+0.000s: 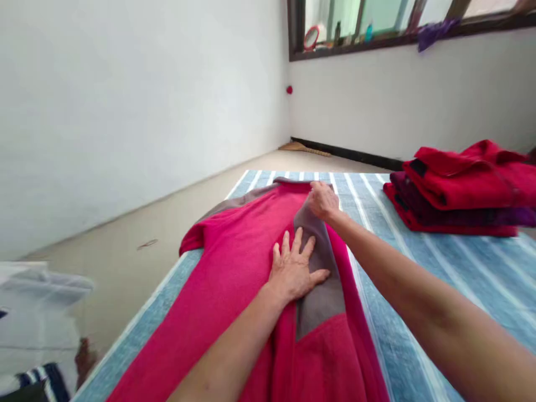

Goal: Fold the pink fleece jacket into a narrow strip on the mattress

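A: Item one: pink garment [238, 262] with grey panels. Location and faults to expect?

B: Spread on the blue striped sheet [397, 268], near centre. Its left sleeve [193, 237] lies at the sheet's left edge; a pull to the right hand's side would likely skew it, a slip leftward could drop it over. Creases are possible along the grey strip, if one hand tugs while the other presses.

A: State of the fingers?

B: Left hand [293, 273]: open, spread flat on the grey strip. Right hand [323, 200]: closed, apparently pinching the strip's far end (the fingertips are partly hidden).

A: Counts?

B: Hands, two. Garment under them, one. Stack [469, 190] at the far right, one: three folded pieces distinguishable, two red and one dark purple (more may hide inside). Broom [293, 146] on the far floor, one. Red-rimmed mirror [311, 38] on the windowsill, one. Purple cloth [435, 34] hanging there, one.
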### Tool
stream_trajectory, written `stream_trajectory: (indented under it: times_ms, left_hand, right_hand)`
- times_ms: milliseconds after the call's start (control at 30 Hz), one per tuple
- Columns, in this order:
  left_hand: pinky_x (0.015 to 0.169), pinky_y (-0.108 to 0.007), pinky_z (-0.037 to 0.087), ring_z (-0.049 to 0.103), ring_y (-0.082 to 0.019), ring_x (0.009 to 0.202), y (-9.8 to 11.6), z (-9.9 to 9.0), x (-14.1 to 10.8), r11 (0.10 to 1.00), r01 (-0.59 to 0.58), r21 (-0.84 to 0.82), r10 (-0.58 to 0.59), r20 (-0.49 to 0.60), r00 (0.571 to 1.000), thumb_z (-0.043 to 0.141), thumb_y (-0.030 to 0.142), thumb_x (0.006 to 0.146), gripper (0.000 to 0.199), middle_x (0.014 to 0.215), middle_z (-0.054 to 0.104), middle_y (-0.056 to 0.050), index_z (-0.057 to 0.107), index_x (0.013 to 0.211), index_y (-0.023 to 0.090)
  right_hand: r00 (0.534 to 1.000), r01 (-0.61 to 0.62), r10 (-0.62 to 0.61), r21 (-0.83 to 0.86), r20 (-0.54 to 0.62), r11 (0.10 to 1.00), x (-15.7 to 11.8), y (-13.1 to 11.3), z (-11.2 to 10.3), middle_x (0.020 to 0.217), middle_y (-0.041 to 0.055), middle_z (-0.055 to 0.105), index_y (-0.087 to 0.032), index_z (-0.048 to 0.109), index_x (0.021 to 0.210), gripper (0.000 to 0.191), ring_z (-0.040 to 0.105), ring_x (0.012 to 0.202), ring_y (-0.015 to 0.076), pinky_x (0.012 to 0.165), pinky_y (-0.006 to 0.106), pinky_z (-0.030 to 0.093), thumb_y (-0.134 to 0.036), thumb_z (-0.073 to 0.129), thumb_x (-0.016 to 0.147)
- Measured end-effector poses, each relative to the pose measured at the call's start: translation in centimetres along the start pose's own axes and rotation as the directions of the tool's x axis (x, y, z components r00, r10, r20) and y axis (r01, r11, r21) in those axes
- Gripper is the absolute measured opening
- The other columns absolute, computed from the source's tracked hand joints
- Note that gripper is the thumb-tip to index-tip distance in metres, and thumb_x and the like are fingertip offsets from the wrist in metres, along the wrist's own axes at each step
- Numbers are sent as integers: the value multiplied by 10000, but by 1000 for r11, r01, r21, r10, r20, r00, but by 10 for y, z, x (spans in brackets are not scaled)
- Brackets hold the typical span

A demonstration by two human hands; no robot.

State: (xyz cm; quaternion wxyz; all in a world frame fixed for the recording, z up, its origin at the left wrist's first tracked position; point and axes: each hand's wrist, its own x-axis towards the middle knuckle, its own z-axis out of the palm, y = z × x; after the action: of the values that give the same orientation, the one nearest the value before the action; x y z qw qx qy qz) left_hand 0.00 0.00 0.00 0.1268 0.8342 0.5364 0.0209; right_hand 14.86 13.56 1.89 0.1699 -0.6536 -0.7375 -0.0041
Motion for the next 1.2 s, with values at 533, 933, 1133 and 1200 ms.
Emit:
stream_trajectory:
  times_ms: [533,933,1133,1200]
  left_hand:
    - [1160,-511,161,61,-290,1457,41,-30,-88,991,-113,-67,120,129,984,420,583,908,713,1583,129,-150,325,1465,149]
    - [1149,-564,145,44,-306,1457,48,-6,-122,986,-168,-23,169,147,975,485,618,856,819,1586,120,-135,239,1498,173]
    - [1163,-524,132,27,-286,1457,59,-19,-156,976,-205,-72,216,222,951,436,641,872,813,1586,89,-140,215,1505,180]
    - [1161,-532,126,23,-295,1456,60,-14,-163,974,-211,-80,225,271,936,493,640,841,853,1585,90,-144,217,1504,180]
  right_hand:
    - [977,194,-196,30,86,981,-69,-14,-4,1383,139,456,-150,458,1322,484,352,1310,261,1102,431,185,-482,309,1003]
    - [974,166,-170,36,150,985,-117,-22,-4,1483,174,367,-94,373,1426,638,274,1388,308,1112,481,198,-543,343,973]
    - [942,278,-292,99,169,955,-163,-41,-16,1516,176,311,-105,335,1461,717,244,1411,305,1128,460,205,-612,299,955]
    - [930,292,-310,119,199,949,-175,-43,-12,1518,183,303,-101,366,1448,733,234,1413,323,1122,470,218,-630,323,941]
